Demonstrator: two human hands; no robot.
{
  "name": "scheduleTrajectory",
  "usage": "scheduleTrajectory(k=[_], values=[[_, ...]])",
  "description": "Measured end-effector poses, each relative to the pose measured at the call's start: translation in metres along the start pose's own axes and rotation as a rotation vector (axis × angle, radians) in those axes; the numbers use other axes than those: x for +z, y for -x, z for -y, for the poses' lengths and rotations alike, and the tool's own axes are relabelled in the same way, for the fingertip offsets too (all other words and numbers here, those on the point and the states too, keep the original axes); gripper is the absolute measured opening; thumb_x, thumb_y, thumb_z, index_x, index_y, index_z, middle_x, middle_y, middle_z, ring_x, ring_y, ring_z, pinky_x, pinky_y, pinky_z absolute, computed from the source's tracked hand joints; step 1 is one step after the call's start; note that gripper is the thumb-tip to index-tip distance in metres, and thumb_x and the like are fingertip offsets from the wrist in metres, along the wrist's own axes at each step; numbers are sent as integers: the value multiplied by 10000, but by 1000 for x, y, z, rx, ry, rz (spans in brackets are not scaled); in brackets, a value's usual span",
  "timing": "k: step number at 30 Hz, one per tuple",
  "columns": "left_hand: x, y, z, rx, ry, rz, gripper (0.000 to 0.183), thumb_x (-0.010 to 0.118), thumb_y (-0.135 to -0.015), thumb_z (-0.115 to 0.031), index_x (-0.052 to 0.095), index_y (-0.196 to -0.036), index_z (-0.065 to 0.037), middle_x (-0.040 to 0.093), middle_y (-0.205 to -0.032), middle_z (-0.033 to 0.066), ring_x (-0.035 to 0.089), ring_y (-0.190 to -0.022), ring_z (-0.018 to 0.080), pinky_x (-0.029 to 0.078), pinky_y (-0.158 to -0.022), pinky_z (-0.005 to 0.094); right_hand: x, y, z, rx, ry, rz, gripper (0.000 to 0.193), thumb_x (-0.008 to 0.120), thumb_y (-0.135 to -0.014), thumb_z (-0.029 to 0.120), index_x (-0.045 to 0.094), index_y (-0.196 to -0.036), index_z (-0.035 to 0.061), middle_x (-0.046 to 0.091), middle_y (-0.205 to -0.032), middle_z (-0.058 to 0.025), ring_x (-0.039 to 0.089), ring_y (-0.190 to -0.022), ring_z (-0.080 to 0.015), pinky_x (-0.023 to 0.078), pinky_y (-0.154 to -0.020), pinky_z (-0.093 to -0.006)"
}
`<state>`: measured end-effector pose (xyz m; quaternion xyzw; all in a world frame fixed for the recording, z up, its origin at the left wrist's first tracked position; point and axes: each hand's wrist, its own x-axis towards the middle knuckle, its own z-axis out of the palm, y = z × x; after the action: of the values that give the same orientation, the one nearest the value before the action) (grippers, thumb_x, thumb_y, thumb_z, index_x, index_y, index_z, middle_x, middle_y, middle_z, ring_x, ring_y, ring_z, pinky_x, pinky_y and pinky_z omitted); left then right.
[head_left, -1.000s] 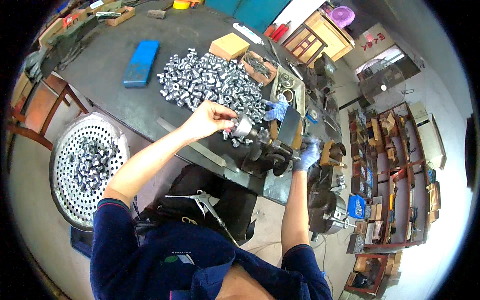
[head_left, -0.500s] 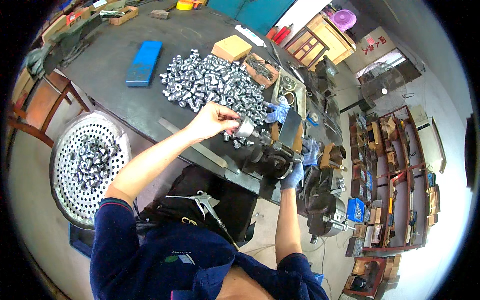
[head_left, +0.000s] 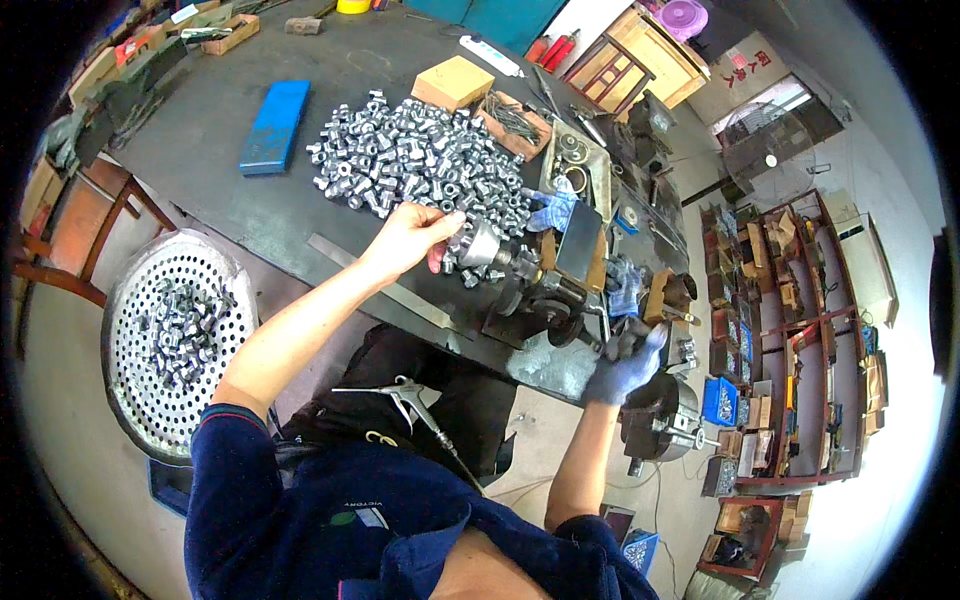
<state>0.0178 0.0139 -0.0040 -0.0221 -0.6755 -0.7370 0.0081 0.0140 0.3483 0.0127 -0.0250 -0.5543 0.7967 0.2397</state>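
Moved down and to the right since the earlier frame, the gloved right hand (head_left: 622, 375) has been brought away from the dark round wheel (head_left: 562, 328) of the small machine (head_left: 545, 290) and is now seen just above the larger dark round fixture (head_left: 660, 420). Its fingers are partly curled and darkened at the tips; whether anything is gripped cannot be told.

The bare left hand (head_left: 408, 240) has been kept at the bright metal chuck (head_left: 478, 243) of the small machine. Its thumb and fingers are half closed at the chuck's left end, but whether a part is pinched between them is hidden.

Behind the chuck, a broad pile of metal fittings (head_left: 420, 165) is heaped on the bench (head_left: 200, 110), flanked by a blue case (head_left: 275, 128), a yellow block (head_left: 453, 82) and an open box of thin rods (head_left: 515, 125). More fittings (head_left: 185, 330) are gathered in a perforated round tray (head_left: 160, 265) to the left. An air gun (head_left: 410, 400) is laid across the person's lap.
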Motion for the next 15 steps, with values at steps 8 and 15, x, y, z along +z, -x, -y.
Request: scheduleTrajectory(k=[8,15], values=[[-8,0,-5,19,-21,11,359,553,-884,-302,591,-712,12,565,-569,45,548,-490,113,436,-495,237,-39,-20,-106,178,-71,-34,291,585,-852,306,586,-916,22,559,-707,-23,474,-531,-74,400,-462,-223],[-84,67,-12,24,-363,-133,360,566,-869,-311,616,-732,19,550,-530,31,517,-486,94,408,-482,255,7,-100,-80,-150,135,-82,168,625,-799,231,622,-824,65,554,-662,5,446,-470,-48,319,-382,-178]])
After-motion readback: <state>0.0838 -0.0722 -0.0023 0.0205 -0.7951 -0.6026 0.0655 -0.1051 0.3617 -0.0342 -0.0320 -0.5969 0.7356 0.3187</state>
